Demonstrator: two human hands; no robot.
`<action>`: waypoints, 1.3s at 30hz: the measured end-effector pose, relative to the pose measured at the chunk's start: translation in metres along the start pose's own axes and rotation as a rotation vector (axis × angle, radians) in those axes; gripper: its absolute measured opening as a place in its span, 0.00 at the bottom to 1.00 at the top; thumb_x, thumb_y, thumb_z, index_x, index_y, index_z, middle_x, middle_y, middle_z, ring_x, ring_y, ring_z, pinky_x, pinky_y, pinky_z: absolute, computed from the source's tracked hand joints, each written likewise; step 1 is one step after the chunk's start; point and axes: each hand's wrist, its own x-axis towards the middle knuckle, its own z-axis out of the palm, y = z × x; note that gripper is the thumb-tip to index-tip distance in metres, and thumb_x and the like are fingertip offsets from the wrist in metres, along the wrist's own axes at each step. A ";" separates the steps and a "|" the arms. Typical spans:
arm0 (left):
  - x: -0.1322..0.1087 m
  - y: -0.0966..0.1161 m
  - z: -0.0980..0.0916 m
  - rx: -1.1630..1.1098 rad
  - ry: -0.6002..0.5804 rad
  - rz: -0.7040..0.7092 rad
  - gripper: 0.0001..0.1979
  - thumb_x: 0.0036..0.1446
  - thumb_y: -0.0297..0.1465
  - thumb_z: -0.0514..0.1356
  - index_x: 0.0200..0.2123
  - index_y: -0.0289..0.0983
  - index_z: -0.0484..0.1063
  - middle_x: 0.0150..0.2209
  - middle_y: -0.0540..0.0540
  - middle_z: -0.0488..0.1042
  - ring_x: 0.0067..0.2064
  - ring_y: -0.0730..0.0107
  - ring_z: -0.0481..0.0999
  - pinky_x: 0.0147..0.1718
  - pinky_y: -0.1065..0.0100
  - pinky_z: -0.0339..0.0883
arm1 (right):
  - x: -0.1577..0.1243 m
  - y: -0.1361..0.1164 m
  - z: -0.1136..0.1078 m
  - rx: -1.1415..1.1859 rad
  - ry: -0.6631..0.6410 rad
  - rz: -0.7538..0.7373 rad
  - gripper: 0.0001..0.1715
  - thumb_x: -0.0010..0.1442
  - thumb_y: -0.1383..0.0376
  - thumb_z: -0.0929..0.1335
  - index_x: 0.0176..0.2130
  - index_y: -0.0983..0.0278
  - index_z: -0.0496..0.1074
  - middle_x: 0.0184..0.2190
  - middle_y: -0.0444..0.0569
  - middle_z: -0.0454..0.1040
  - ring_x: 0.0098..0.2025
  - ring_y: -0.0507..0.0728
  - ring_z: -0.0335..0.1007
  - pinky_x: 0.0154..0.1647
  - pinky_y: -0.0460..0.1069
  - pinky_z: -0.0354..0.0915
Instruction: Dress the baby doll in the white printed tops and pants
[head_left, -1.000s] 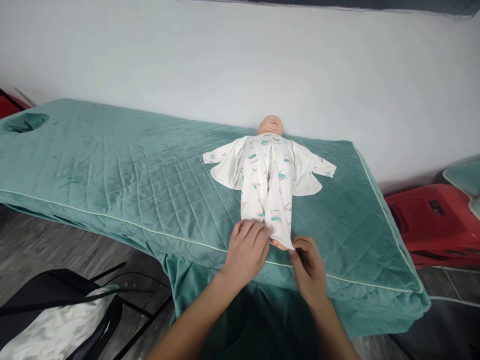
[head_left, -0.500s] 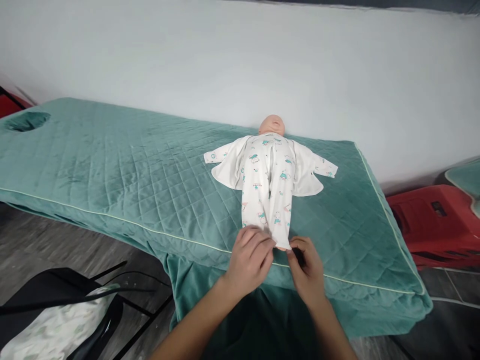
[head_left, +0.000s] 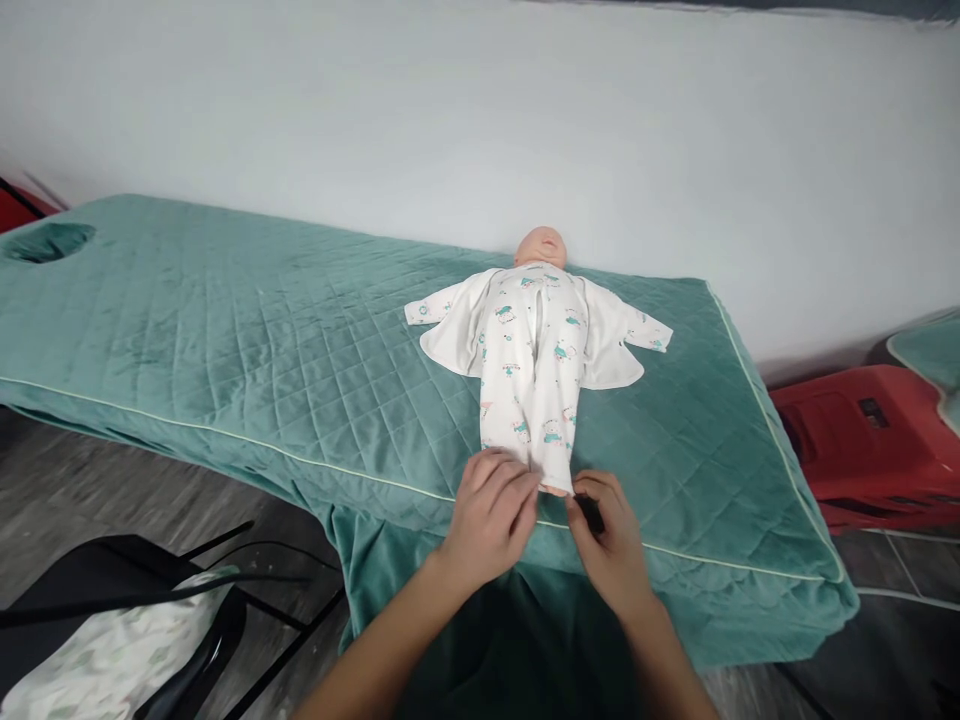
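A baby doll (head_left: 541, 246) lies on its back, head toward the wall. Over its body are white printed baby pants (head_left: 531, 370), and an open white jacket (head_left: 613, 350) spreads out at both sides with its sleeves stretched wide. My left hand (head_left: 491, 515) is closed at the hem of the pant legs, its fingertips curled on the cloth. My right hand (head_left: 606, 535) pinches the right corner of the same hem between thumb and finger. A sliver of the doll's foot peeks out under the hem between the hands.
The doll rests near the right end of a green quilted massage bed (head_left: 247, 350) with a face hole at far left. A black chair (head_left: 97, 570) holding a white patterned cloth (head_left: 120, 645) stands at lower left. Red plastic chair (head_left: 870, 440) at right, wall behind.
Both hands stay at the pants hem, with only slight finger movement. The whole view has shifted a little, so everything sits slightly further left.
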 end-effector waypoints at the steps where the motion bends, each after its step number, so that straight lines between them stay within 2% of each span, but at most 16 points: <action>1: 0.000 -0.004 -0.004 0.008 0.012 -0.004 0.13 0.60 0.21 0.59 0.48 0.38 0.70 0.41 0.44 0.78 0.47 0.61 0.74 0.52 0.52 0.70 | 0.000 0.001 -0.002 0.005 -0.007 -0.005 0.08 0.67 0.69 0.66 0.46 0.58 0.69 0.44 0.50 0.72 0.48 0.58 0.71 0.48 0.54 0.69; 4: 0.003 -0.025 -0.016 0.067 0.055 -0.066 0.10 0.63 0.22 0.57 0.47 0.38 0.70 0.41 0.44 0.78 0.46 0.63 0.75 0.49 0.56 0.70 | 0.006 0.008 -0.011 0.030 -0.010 -0.027 0.11 0.67 0.70 0.65 0.47 0.58 0.68 0.47 0.51 0.72 0.49 0.58 0.71 0.49 0.56 0.70; 7: 0.015 -0.063 -0.022 0.199 0.100 -0.137 0.10 0.65 0.25 0.55 0.48 0.38 0.71 0.42 0.42 0.78 0.46 0.62 0.76 0.48 0.57 0.71 | 0.024 0.020 -0.019 -0.015 0.010 -0.048 0.12 0.66 0.71 0.64 0.49 0.59 0.68 0.48 0.53 0.72 0.50 0.60 0.71 0.48 0.57 0.71; 9: 0.028 -0.090 -0.021 0.304 0.075 -0.155 0.13 0.66 0.26 0.54 0.52 0.36 0.71 0.47 0.39 0.77 0.51 0.58 0.75 0.53 0.53 0.71 | 0.044 0.029 -0.021 -0.126 0.012 -0.067 0.16 0.65 0.72 0.63 0.51 0.59 0.68 0.51 0.55 0.72 0.53 0.62 0.70 0.51 0.60 0.72; 12: 0.048 -0.121 -0.013 0.387 -0.111 -0.159 0.19 0.65 0.27 0.54 0.58 0.33 0.70 0.57 0.35 0.74 0.64 0.51 0.68 0.63 0.47 0.65 | 0.082 0.040 -0.017 -0.369 -0.026 -0.126 0.24 0.62 0.74 0.63 0.57 0.63 0.67 0.57 0.61 0.69 0.61 0.67 0.64 0.60 0.67 0.66; 15: 0.065 -0.138 -0.005 0.391 -0.320 -0.088 0.20 0.63 0.27 0.55 0.58 0.31 0.72 0.59 0.34 0.73 0.68 0.48 0.64 0.68 0.44 0.59 | 0.120 0.048 -0.010 -0.525 -0.116 -0.231 0.28 0.62 0.75 0.62 0.61 0.68 0.66 0.61 0.64 0.66 0.66 0.69 0.58 0.67 0.67 0.61; 18: 0.077 -0.148 0.002 0.352 -0.479 0.012 0.19 0.62 0.28 0.58 0.55 0.33 0.75 0.58 0.34 0.74 0.66 0.49 0.67 0.69 0.45 0.57 | 0.144 0.056 -0.002 -0.585 -0.183 -0.306 0.25 0.64 0.74 0.62 0.59 0.70 0.69 0.57 0.64 0.70 0.65 0.69 0.60 0.68 0.64 0.60; 21: 0.088 -0.157 0.008 0.279 -0.553 0.055 0.18 0.62 0.31 0.59 0.55 0.37 0.75 0.58 0.38 0.76 0.65 0.53 0.69 0.70 0.49 0.57 | 0.156 0.067 0.004 -0.598 -0.206 -0.322 0.22 0.65 0.73 0.62 0.56 0.69 0.73 0.53 0.64 0.74 0.61 0.69 0.65 0.67 0.63 0.62; 24: 0.101 -0.164 0.016 0.200 -0.524 0.021 0.20 0.63 0.33 0.58 0.57 0.37 0.73 0.60 0.40 0.74 0.65 0.54 0.69 0.67 0.53 0.62 | 0.161 0.076 0.007 -0.583 -0.221 -0.331 0.20 0.66 0.72 0.62 0.53 0.67 0.76 0.50 0.62 0.76 0.58 0.67 0.68 0.66 0.62 0.64; 28: 0.114 -0.168 0.025 0.164 -0.503 -0.015 0.22 0.62 0.34 0.60 0.58 0.34 0.72 0.61 0.38 0.73 0.64 0.52 0.71 0.64 0.52 0.66 | 0.165 0.079 0.002 -0.512 -0.226 -0.364 0.18 0.67 0.70 0.62 0.50 0.65 0.78 0.48 0.59 0.79 0.57 0.66 0.71 0.65 0.62 0.64; 32: 0.116 -0.167 0.024 0.162 -0.485 -0.039 0.23 0.63 0.36 0.60 0.58 0.33 0.71 0.61 0.38 0.73 0.63 0.52 0.72 0.63 0.53 0.67 | 0.158 0.077 -0.011 -0.403 -0.210 -0.376 0.22 0.68 0.71 0.59 0.52 0.61 0.77 0.52 0.55 0.79 0.59 0.62 0.72 0.67 0.63 0.63; 36: 0.114 -0.164 0.021 0.195 -0.498 -0.028 0.18 0.61 0.32 0.60 0.53 0.35 0.75 0.56 0.40 0.77 0.60 0.53 0.74 0.61 0.53 0.69 | 0.145 0.079 -0.024 -0.366 -0.173 -0.374 0.20 0.71 0.68 0.60 0.52 0.57 0.77 0.54 0.51 0.79 0.61 0.60 0.72 0.67 0.64 0.62; 39: 0.114 -0.163 0.021 0.248 -0.487 -0.029 0.15 0.61 0.30 0.60 0.49 0.35 0.77 0.52 0.39 0.79 0.56 0.53 0.77 0.59 0.52 0.70 | 0.140 0.081 -0.026 -0.388 -0.204 -0.372 0.19 0.71 0.67 0.60 0.50 0.58 0.78 0.52 0.51 0.80 0.60 0.60 0.72 0.66 0.64 0.62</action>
